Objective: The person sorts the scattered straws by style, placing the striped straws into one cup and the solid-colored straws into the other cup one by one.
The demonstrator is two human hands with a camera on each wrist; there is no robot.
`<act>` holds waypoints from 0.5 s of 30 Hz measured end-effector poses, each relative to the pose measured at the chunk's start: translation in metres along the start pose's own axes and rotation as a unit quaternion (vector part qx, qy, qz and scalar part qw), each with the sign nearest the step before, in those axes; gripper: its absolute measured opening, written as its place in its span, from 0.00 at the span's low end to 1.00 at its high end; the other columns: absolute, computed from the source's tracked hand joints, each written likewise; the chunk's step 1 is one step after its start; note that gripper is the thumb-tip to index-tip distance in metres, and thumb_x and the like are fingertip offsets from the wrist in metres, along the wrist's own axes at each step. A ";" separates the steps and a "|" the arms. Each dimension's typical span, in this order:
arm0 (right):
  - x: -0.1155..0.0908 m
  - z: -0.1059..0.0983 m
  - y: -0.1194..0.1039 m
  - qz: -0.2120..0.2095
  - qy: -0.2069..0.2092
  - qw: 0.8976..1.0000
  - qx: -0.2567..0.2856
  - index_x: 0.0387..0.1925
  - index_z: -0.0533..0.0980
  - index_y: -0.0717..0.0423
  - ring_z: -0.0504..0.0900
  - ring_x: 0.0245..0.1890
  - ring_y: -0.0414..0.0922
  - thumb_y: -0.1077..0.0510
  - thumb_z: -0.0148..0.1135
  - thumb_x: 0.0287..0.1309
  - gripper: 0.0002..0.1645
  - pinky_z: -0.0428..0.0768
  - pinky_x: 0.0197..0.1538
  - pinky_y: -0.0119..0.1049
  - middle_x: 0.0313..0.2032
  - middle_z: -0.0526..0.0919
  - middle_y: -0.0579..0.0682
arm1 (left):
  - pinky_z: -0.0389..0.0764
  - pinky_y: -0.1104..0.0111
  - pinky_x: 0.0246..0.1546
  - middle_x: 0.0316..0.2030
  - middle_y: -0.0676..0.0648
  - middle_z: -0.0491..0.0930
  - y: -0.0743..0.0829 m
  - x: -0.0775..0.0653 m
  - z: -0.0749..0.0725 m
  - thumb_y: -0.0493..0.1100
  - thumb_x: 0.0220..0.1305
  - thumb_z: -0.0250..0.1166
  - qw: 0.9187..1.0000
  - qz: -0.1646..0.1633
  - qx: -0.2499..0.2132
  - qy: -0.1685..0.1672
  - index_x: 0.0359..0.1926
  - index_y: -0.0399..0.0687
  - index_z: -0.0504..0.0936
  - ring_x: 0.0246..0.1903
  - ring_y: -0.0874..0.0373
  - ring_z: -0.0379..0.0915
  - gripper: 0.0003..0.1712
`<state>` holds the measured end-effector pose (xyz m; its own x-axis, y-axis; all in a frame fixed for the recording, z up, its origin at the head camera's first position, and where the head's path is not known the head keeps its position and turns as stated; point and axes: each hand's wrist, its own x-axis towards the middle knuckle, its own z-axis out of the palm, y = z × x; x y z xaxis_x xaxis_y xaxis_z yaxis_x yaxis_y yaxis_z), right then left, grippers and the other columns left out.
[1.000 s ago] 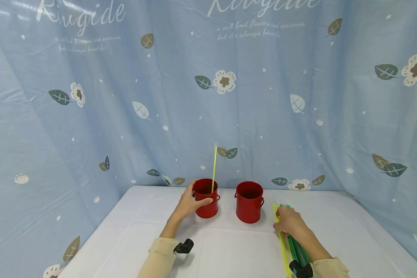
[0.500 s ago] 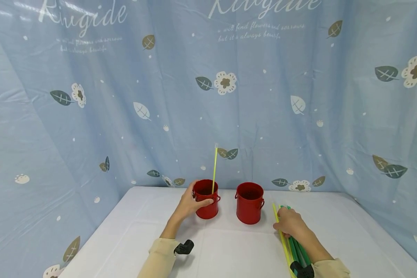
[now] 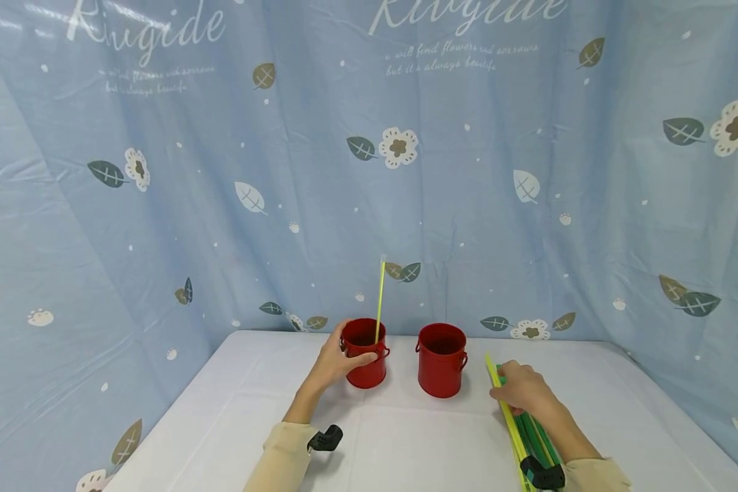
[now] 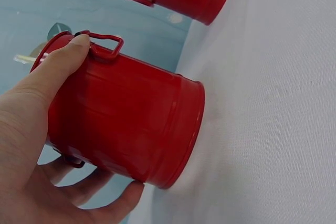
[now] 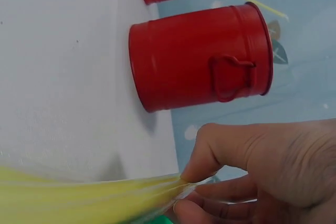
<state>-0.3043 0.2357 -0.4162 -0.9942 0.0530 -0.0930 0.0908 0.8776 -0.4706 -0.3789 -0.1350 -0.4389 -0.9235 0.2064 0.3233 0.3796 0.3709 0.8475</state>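
Observation:
My left hand (image 3: 332, 362) grips the left red bucket (image 3: 367, 374) round its side, thumb beside the wire handle (image 4: 107, 45) and fingers on the far side. From that bucket a thin yellow stick (image 3: 380, 301) with a clear tip stands up, leaning slightly right. To the right, my right hand (image 3: 527, 391) pinches a clear-wrapped yellow stick (image 5: 89, 200) near its far end, between thumb and fingers. Green sticks (image 3: 536, 441) lie under and beside that hand, partly hidden by the forearm. A second red bucket (image 3: 441, 372) stands upright between the hands.
The buckets stand toward the back of a table with a white cloth (image 3: 400, 444). Behind them hangs a blue curtain (image 3: 307, 225) printed with leaves and flowers. Each wrist carries a small black camera (image 3: 324, 438).
My right hand has shifted a little to the right, and the yellow stick in it has drawn away from the green ones at its far end. The left hand and both buckets keep their places.

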 end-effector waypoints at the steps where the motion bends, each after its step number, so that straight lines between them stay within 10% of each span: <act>1: 0.001 -0.001 0.001 0.001 -0.001 1.000 0.000 0.58 0.70 0.74 0.77 0.15 0.41 0.56 0.67 0.56 0.34 0.78 0.22 0.28 0.28 0.78 0.56 | 0.80 0.50 0.56 0.66 0.46 0.68 0.000 0.000 0.000 0.52 0.53 0.75 1.000 0.001 0.000 0.001 0.73 0.50 0.57 0.65 0.46 0.65 0.51; 15: 0.000 -0.008 0.005 -0.013 0.007 1.000 0.009 0.56 0.70 0.77 0.80 0.16 0.42 0.55 0.64 0.58 0.33 0.81 0.23 0.31 0.26 0.79 0.54 | 0.80 0.50 0.55 0.66 0.46 0.68 0.000 0.000 0.000 0.51 0.53 0.75 1.000 0.007 -0.006 -0.001 0.73 0.50 0.57 0.66 0.45 0.64 0.51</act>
<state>-0.3041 0.2436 -0.4118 -0.9969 0.0378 -0.0684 0.0665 0.8701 -0.4883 -0.3790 -0.1354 -0.4389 -0.9184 0.2130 0.3335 0.3909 0.3569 0.8484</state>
